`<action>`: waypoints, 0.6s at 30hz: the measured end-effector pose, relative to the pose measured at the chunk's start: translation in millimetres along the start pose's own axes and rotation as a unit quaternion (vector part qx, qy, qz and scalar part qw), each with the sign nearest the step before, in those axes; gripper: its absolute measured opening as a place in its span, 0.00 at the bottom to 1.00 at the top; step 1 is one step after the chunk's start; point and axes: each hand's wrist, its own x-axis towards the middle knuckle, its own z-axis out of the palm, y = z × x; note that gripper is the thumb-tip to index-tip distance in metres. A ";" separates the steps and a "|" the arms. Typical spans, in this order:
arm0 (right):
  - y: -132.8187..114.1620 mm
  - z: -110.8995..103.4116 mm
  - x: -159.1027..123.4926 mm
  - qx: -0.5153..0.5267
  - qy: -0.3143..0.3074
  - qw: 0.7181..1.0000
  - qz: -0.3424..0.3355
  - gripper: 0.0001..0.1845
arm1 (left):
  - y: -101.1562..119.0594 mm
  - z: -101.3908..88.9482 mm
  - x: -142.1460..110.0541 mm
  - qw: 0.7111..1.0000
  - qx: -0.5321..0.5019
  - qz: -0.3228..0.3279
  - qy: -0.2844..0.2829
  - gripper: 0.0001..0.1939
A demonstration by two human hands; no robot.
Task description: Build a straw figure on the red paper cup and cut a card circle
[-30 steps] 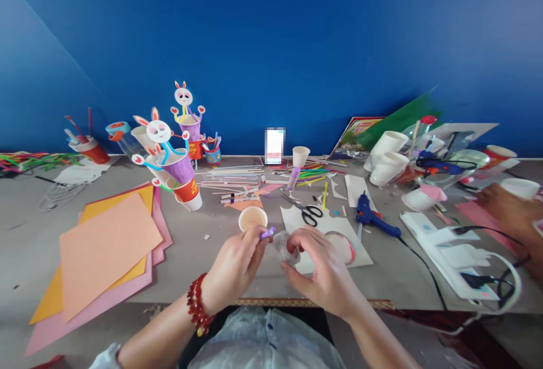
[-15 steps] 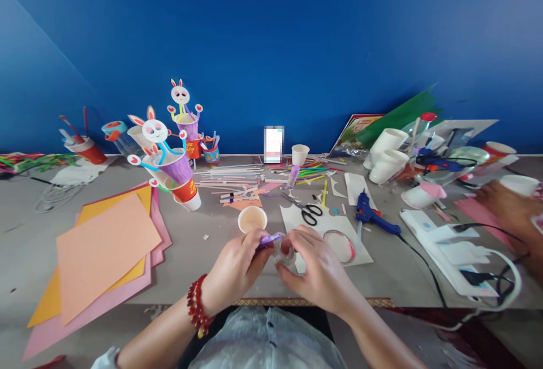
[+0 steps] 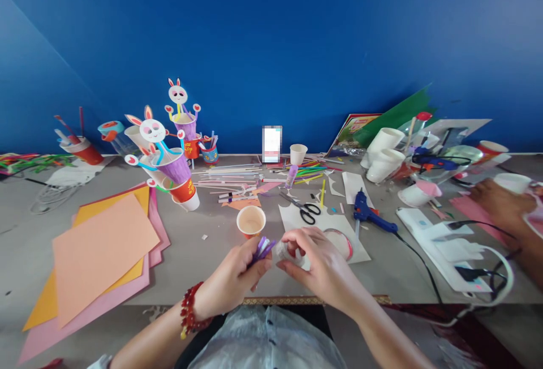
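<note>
My left hand (image 3: 234,277) is closed on a small bundle of purple paper strips (image 3: 263,246) near the table's front edge. My right hand (image 3: 320,264) is closed around a clear roll of tape (image 3: 287,251) and touches the purple strips. A small paper cup (image 3: 251,221) stands just beyond both hands. A second tape ring (image 3: 341,243) lies on a white sheet behind my right hand.
Scissors (image 3: 306,209) and a blue glue gun (image 3: 368,214) lie beyond my hands. Coloured paper sheets (image 3: 102,244) are stacked at the left, with bunny cup figures (image 3: 163,151) behind them. White cups (image 3: 384,154) and cables sit on the right, where another person's hand (image 3: 504,207) rests.
My hands have come together. The purple strips have tilted upward and now meet the tape roll, which my right hand covers more.
</note>
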 end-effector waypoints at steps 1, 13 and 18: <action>1.7 -0.7 -0.2 0.002 -0.007 1.000 -0.011 0.08 | 0.2 -0.1 -0.5 1.000 0.000 0.000 0.006 0.12; 3.7 -2.2 1.8 0.047 0.016 0.998 -0.030 0.07 | -15.3 4.2 3.0 0.986 -0.167 -0.004 0.027 0.15; 10.3 -19.1 1.8 0.062 0.007 0.998 -0.026 0.07 | -14.8 6.3 5.8 0.962 -0.272 -0.012 0.025 0.17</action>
